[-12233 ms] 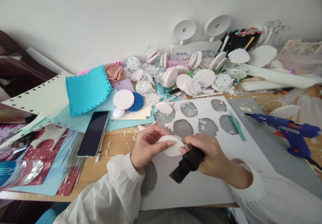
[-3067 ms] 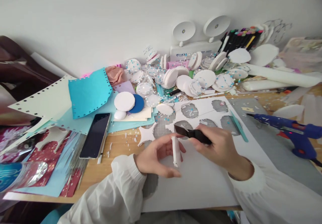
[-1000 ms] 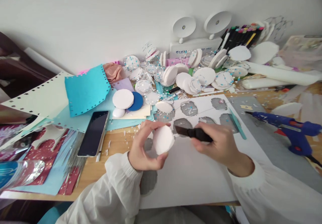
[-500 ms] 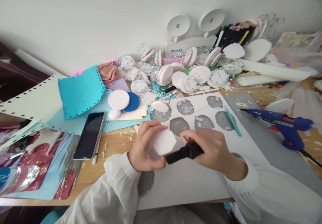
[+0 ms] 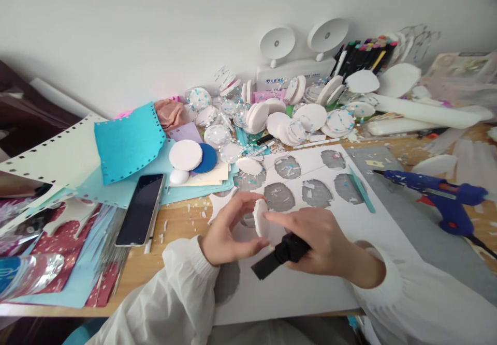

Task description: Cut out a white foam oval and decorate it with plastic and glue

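Observation:
My left hand [image 5: 229,231] pinches a small white foam disc [image 5: 261,218] between thumb and fingers, and the disc is turned nearly edge-on. Against its right side rests the index fingertip of my right hand [image 5: 320,239]. The other fingers of that hand are closed around a black tool [image 5: 274,262] with a flat, straight end pointing down left; its exact kind does not show. Both hands are over a white foam sheet [image 5: 287,293] with several rounded holes, through which a grey surface appears.
A blue glue gun [image 5: 435,184] lies on the grey mat [image 5: 392,200] at right. A teal slim tool [image 5: 363,192] crosses the sheet's edge. Beaded white discs [image 5: 306,117] are heaped behind. At left are a phone [image 5: 140,210], teal felt [image 5: 130,143] and a white scrap [image 5: 221,203].
The white disc has turned from facing the camera to nearly edge-on. My right index finger has come to touch it, and the black tool has dropped lower, away from the disc.

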Tool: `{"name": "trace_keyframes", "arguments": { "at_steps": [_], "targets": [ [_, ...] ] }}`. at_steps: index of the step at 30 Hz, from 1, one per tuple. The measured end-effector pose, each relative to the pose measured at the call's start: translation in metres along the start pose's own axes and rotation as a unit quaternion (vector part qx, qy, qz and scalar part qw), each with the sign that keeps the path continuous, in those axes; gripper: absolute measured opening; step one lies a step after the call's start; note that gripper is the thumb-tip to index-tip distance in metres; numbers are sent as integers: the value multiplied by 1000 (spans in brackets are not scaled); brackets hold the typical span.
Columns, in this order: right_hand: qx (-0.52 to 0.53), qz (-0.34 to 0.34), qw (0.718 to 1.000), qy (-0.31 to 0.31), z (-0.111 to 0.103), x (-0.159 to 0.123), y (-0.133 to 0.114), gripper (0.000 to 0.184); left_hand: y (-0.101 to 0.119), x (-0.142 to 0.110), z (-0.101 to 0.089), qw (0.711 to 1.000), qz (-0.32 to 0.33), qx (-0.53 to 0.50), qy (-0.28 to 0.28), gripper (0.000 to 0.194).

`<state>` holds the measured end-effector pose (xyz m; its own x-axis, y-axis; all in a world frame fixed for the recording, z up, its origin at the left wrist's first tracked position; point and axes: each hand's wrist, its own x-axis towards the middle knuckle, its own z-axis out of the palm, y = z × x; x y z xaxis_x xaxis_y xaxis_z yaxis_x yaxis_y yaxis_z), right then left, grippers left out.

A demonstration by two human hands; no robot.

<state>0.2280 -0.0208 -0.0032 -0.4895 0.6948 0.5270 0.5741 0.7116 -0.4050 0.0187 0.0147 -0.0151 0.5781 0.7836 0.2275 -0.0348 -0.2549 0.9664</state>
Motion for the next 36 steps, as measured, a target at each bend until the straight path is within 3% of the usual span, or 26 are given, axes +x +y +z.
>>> {"name": "trace_keyframes", "arguments": {
  "at_steps": [3, 6, 12, 26, 36],
  "targets": [
    [7, 23, 1000, 15, -3, 3, 2, 37, -3, -1, 2, 990, -43, -135, -24, 68],
    [-20, 14, 1000, 10, -4, 4, 4, 31, -4, -2, 3, 981, -59, -179, -46, 72],
    [-42, 3, 999, -3, 0, 4, 3, 34, -7, -2, 4, 983, -45, -176, -27, 75],
    [-49, 17, 999, -5, 1, 4, 2, 30, -11, -2, 6, 974, -97, -206, -6, 82],
    [-62, 24, 998, 13, 0, 4, 3, 32, -3, -3, 4, 973, -114, -199, -22, 71]
  ]
}}
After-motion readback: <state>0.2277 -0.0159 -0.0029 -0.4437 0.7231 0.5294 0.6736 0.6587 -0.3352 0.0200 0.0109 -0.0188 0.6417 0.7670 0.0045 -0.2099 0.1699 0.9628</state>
